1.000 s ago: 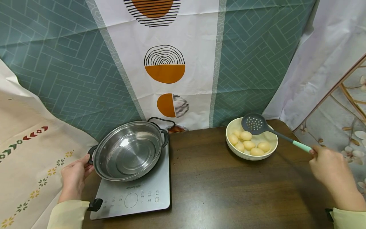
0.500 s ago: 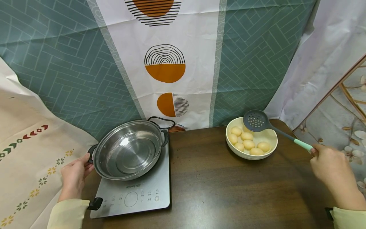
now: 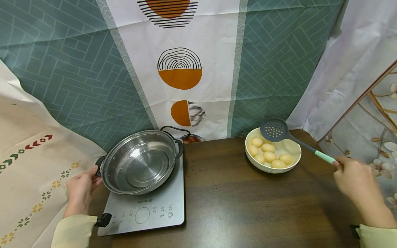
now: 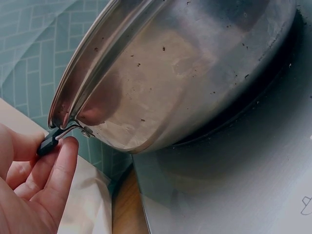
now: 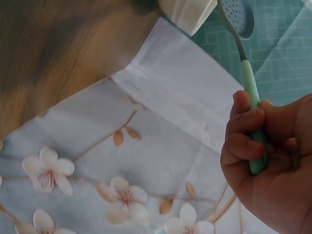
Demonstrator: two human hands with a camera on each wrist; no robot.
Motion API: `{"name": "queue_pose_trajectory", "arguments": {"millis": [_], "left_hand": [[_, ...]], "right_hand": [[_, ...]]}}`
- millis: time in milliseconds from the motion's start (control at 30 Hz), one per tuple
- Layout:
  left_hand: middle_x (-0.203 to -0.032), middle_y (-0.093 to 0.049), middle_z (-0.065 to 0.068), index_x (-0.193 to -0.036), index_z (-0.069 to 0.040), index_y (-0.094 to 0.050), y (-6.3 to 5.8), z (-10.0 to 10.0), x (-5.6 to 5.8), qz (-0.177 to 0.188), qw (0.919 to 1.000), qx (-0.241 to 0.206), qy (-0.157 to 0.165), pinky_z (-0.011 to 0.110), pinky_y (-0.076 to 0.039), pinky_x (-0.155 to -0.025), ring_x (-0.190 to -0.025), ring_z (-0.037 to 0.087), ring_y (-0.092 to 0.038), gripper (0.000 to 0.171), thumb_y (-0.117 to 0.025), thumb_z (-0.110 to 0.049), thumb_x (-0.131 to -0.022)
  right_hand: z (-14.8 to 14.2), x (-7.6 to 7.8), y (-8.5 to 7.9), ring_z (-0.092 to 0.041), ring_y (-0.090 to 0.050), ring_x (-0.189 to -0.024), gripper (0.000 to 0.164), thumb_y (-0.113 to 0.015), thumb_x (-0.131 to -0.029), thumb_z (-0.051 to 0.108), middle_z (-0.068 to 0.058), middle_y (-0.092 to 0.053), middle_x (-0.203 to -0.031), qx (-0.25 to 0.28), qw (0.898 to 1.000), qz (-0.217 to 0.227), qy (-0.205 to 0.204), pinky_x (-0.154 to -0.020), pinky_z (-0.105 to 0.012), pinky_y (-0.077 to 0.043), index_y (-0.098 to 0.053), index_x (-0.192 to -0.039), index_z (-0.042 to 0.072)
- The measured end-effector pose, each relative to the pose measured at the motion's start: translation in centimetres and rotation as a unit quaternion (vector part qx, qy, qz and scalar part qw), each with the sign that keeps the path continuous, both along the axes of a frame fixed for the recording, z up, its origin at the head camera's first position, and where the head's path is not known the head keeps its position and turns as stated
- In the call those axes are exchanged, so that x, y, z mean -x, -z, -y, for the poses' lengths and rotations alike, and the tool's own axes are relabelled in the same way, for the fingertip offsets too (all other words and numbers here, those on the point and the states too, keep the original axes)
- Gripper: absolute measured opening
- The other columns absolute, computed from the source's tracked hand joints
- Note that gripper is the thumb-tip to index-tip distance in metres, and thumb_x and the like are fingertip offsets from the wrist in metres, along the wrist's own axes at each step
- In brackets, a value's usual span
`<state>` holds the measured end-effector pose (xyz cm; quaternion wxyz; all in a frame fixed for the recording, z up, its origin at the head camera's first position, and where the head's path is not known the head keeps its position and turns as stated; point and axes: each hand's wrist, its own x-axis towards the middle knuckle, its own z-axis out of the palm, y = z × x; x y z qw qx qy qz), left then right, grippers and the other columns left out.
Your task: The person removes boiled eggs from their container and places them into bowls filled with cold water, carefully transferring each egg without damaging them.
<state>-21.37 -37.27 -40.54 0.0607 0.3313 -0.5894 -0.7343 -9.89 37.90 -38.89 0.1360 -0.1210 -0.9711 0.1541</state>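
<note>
In the head view my left hand [image 3: 81, 189] pinches the black side handle [image 3: 100, 166] of a steel pot [image 3: 139, 165] between thumb and fingers. The pot stands on a silver induction cooker [image 3: 145, 213], and no food shows inside it. On the right, my right hand [image 3: 356, 182] grips the mint-green handle [image 3: 324, 157] of a skimmer with a dark grey perforated head [image 3: 274, 130]. That head hangs over the back rim of a cream bowl [image 3: 273, 169]; nothing lies on it. Several pale yellow egg-shaped pieces [image 3: 270, 156] lie in the bowl. The right wrist view shows fingers curled round the handle [image 5: 251, 87].
The brown wooden table [image 3: 229, 196] extends between cooker and bowl. A black cord [image 3: 175, 128] runs behind the pot. A patterned cloth [image 3: 192, 69] hangs at the back, and a floral covering [image 3: 375, 144] borders the right side.
The skimmer head has risen slightly toward the back of the bowl, then shifted a little left, uncovering more of the yellow pieces. My left hand and the pot stay put.
</note>
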Motion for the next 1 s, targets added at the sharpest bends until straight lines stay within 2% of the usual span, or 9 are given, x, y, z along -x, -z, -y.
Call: {"name": "queue_pose_trajectory", "arguments": {"millis": [133, 333, 467, 667, 767, 1000], "left_hand": [[-0.067, -0.07, -0.001, -0.077, -0.015, -0.074, -0.1, 0.0, -0.1, -0.001, 1.0, -0.002, 0.003, 0.031, -0.061, -0.06, -0.06, 0.016, -0.069, 0.006, -0.078, -0.021, -0.077], [-0.067, -0.07, -0.001, -0.076, -0.016, -0.074, -0.2, 0.0, -0.2, 0.001, 1.0, 0.002, 0.004, 0.031, -0.061, -0.06, -0.06, 0.016, -0.069, 0.007, -0.078, -0.021, -0.076], [-0.067, -0.07, -0.001, -0.076, -0.016, -0.074, -0.3, 0.1, -0.2, 0.0, 1.0, 0.003, 0.005, 0.031, -0.061, -0.06, -0.059, 0.016, -0.069, 0.007, -0.078, -0.021, -0.077], [-0.066, -0.07, -0.002, -0.076, -0.017, -0.074, -0.2, 0.1, -0.2, 0.009, 0.9999, 0.012, 0.001, 0.031, -0.061, -0.061, -0.06, 0.015, -0.069, 0.008, -0.078, -0.023, -0.076], [-0.065, -0.069, -0.002, -0.075, -0.017, -0.074, 0.0, 0.1, 0.0, 0.015, 0.9998, 0.015, -0.004, 0.031, -0.061, -0.06, -0.059, 0.015, -0.069, 0.008, -0.078, -0.023, -0.076], [-0.064, -0.069, -0.002, -0.072, -0.016, -0.073, 0.1, 0.2, 0.1, 0.015, 0.9998, 0.013, -0.003, 0.031, -0.061, -0.058, -0.056, 0.015, -0.068, 0.009, -0.078, -0.022, -0.076]], "right_hand": [[0.9, 0.1, -0.3, -0.047, -0.054, -0.08, 0.029, -0.047, -0.097, 0.018, -0.027, -0.063, -0.094, 0.04, 0.999, 0.018, -0.004, -0.058, -0.052, -0.041, -0.059, -0.113, -0.002], [2.6, 0.9, -0.6, -0.025, -0.055, -0.069, 0.028, -0.045, -0.099, 0.024, -0.014, -0.069, -0.085, 0.067, 0.997, 0.001, -0.04, -0.054, -0.03, -0.035, -0.065, -0.105, 0.004], [4.3, 1.6, -0.9, -0.022, -0.05, -0.066, 0.028, -0.046, -0.099, 0.024, -0.012, -0.069, -0.084, 0.081, 0.995, -0.003, -0.057, -0.053, -0.024, -0.033, -0.067, -0.102, 0.006], [7.8, 2.8, -0.7, -0.02, -0.048, -0.066, 0.025, -0.046, -0.099, 0.02, -0.009, -0.066, -0.082, 0.106, 0.991, 0.001, -0.082, -0.052, -0.023, -0.034, -0.067, -0.098, 0.007], [9.7, 3.3, -0.4, -0.018, -0.047, -0.065, 0.025, -0.045, -0.099, 0.017, -0.009, -0.067, -0.085, 0.131, 0.987, 0.014, -0.096, -0.053, -0.023, -0.035, -0.067, -0.102, 0.006], [13.6, 4.3, 0.8, -0.016, -0.042, -0.061, 0.022, -0.046, -0.097, 0.011, -0.006, -0.06, -0.074, 0.167, 0.978, 0.018, -0.124, -0.051, -0.023, -0.035, -0.066, -0.088, 0.007]]}}
